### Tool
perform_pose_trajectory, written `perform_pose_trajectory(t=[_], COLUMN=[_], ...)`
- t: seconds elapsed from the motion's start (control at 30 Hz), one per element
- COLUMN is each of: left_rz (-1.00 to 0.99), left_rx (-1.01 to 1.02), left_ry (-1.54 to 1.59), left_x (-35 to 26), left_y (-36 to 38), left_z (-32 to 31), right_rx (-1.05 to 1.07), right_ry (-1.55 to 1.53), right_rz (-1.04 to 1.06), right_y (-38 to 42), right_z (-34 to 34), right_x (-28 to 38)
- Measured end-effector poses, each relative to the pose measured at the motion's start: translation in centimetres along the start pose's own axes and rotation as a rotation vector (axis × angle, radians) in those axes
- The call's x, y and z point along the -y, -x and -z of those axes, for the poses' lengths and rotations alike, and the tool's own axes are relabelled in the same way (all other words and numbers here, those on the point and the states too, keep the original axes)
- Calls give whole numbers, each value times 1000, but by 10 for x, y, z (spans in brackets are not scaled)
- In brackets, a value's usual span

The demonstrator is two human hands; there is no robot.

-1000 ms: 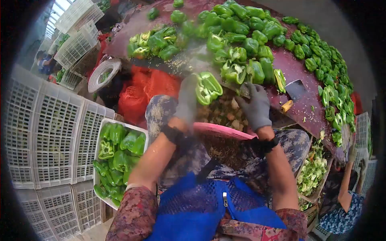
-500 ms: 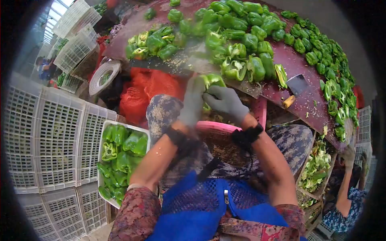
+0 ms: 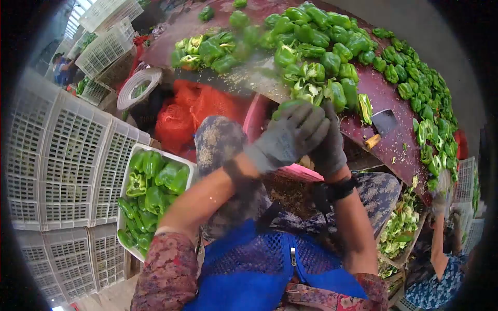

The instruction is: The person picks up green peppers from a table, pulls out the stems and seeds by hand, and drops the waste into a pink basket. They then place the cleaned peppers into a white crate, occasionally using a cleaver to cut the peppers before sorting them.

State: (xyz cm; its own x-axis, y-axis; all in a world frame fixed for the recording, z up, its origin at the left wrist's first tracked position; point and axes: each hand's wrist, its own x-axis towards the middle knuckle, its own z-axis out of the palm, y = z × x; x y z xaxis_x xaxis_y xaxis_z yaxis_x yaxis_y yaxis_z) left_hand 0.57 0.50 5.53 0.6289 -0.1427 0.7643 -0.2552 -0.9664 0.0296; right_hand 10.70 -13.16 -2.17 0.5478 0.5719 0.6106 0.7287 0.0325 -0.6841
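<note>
My left hand [image 3: 290, 136], in a grey glove, is closed over a green pepper [image 3: 288, 108] at the near edge of the red table [image 3: 381, 93]. Close against it, my right hand [image 3: 330, 145], also gloved, has its fingers bent upward beside the left fingers; what they hold, if anything, is hidden. Cut peppers [image 3: 310, 92] lie just beyond both hands. A pink tub [image 3: 298, 172] is below them, between the knees. To the right on the table rests a cleaver [image 3: 384, 122] with a wooden handle.
A white crate [image 3: 191, 181] of peppers stands at left beside stacked crates [image 3: 67, 166]. Red net bags [image 3: 192, 109] lie under the table edge. A bin of scraps [image 3: 399, 225] is at right, near a co-worker's arm [image 3: 439, 243]. Whole peppers [image 3: 415, 78] cover the table's right side.
My left hand has moved right and its fingers now lie over the pepper. My right hand has shifted right and turned upward. The two hands are now pressed close together.
</note>
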Motion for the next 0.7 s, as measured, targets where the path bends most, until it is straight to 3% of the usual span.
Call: perform_pose_trajectory(t=[0.03, 0.13, 0.17, 0.23, 0.27, 0.33, 0.37, 0.47, 0.5, 0.53, 0.63, 0.7], left_rz=[-116, -19, -60, -152, -188, 187, 382, 1076, 968, 863, 1237, 1302], left_rx=[55, -54, -61, 225, 363, -95, -319, -401, -365, -343, -424, -495], left_ry=[-86, 63, 30, 9, -6, 187, 274, 1143, 1035, 923, 1416, 1529], left_x=[-4, 17, 21, 15, 13, 31, 39, 36, 47, 48, 8, -3], left_y=[-2, -5, -6, -16, -19, -8, 2, 2, 19, 17, 13, 16], left_z=[-1, 5, 2, 7, 8, 5, 7, 32, 22, 29, 63, 74], right_rx=[-32, 105, 116, 67, 17, -115, -68, 124, 244, 225, 175, 171], right_ry=[-51, -731, -624, -711, -907, -1320, -1217, -961, -727, -756, -863, -833], right_rz=[-28, -439, -376, -469, -627, -942, -814, -650, -650, -648, -696, -725], right_y=[-4, -27, -23, -32, -37, -53, -47, -39, -48, -46, -44, -50], right_z=[-7, 8, 0, 4, 10, 13, 13, 4, 5, -5, -23, -22], right_x=[-4, -8, -27, -11, 4, 49, 38, 33, 56, 63, 79, 102])
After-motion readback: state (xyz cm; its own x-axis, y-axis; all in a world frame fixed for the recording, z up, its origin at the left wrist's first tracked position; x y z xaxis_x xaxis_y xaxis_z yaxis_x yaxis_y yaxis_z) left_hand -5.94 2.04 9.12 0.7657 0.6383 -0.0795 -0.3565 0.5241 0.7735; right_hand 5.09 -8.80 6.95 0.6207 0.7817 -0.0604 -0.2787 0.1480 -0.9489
